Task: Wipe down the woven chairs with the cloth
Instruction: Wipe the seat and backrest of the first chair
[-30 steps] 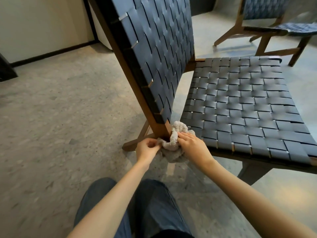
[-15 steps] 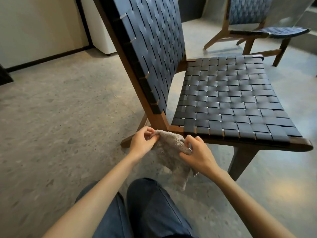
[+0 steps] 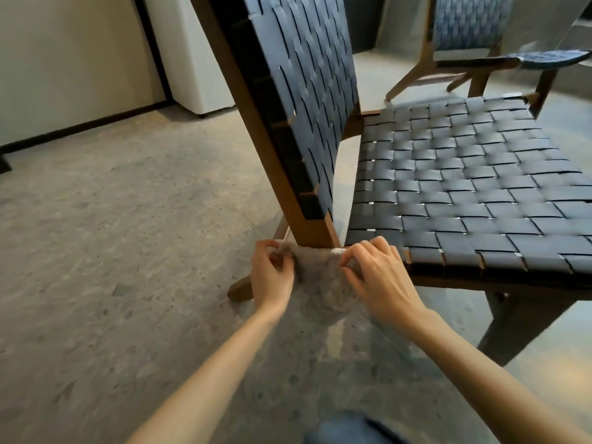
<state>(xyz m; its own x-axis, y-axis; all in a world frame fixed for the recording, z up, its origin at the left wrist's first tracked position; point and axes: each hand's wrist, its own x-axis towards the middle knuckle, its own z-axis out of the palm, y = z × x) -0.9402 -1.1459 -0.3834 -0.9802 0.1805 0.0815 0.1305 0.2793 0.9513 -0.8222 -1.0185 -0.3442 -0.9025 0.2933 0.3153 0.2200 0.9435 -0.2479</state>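
A woven chair [image 3: 455, 193] with dark straps and a brown wooden frame stands right in front of me, its backrest leaning toward the left. A grey fuzzy cloth [image 3: 323, 280] hangs spread between my hands, just below the foot of the backrest post. My left hand [image 3: 272, 277] pinches the cloth's left top corner. My right hand [image 3: 378, 277] pinches its right top corner, close to the seat's front rail. The cloth's upper edge lies against the wooden post's base.
A second woven chair [image 3: 474, 36] stands at the back right. A white cabinet [image 3: 189, 59] and a pale wall with a dark skirting line the back left. Speckled stone floor [image 3: 112, 251] spreads to the left. My trouser leg [image 3: 346, 427] shows at the bottom.
The cloth was bunched against the post base, then my hands pulled it open. Now it hangs stretched between both hands under the post. The view has moved closer.
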